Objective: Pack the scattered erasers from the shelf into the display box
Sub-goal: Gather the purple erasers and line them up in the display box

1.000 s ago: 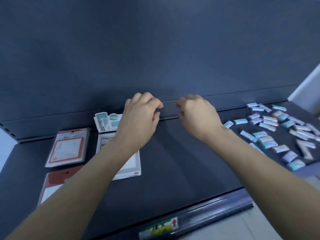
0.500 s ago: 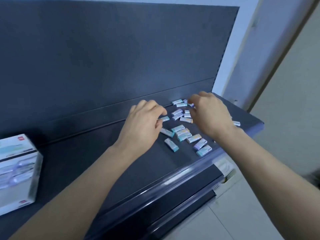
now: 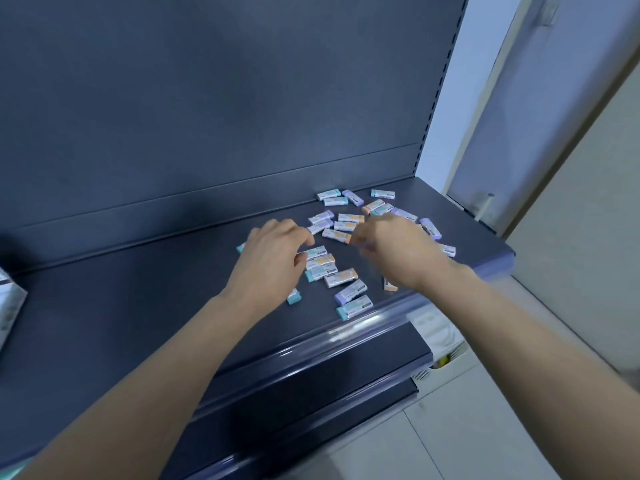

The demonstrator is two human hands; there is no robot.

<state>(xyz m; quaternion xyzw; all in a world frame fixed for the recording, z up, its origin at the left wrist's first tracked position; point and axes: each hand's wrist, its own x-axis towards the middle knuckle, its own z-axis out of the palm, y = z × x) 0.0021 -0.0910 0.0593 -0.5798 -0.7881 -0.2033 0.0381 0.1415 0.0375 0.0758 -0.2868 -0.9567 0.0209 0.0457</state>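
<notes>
Hovering half-curled over small pastel-sleeved rectangular erasers (image 3: pixel 341 277) at two o'clock, left hand (image 3: pixel 273 259) and right hand (image 3: pixel 393 252); any grip, I can't tell.

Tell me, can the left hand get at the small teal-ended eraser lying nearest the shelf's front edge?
Probably yes. The small teal-ended eraser lies flat on the dark blue-grey shelf, just right of the left hand. A purple-ended eraser lies close behind it, but nothing covers it.

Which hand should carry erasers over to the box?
Left, probably: the left hand and right hand both hover over the erasers, but the left is nearer the box, far left.
</notes>
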